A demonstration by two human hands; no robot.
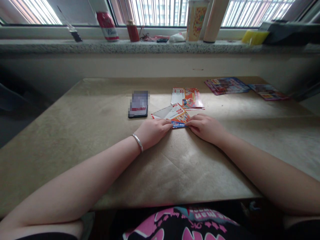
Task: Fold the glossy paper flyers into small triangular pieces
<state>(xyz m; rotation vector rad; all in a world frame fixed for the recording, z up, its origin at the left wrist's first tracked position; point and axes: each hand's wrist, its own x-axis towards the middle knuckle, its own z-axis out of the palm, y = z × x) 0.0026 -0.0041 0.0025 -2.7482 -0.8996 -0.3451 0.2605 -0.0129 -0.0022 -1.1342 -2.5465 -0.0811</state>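
Observation:
A printed paper sheet, white and orange with a blue strip folded up along its near edge, lies on the table in front of me. My left hand, with a silver bangle at the wrist, presses its fingers on the left part of that blue fold. On the right end of the same fold rest the closed fingers of my right hand. Just behind the sheet is a small pile of similar orange and white printed papers. A phone lies to the left of the sheet.
Stacks of colourful printed leaflets and more leaflets lie at the table's back right. On the stone windowsill stand a red can, a red bottle, a clear tub and a yellow item. The table ends near my lap.

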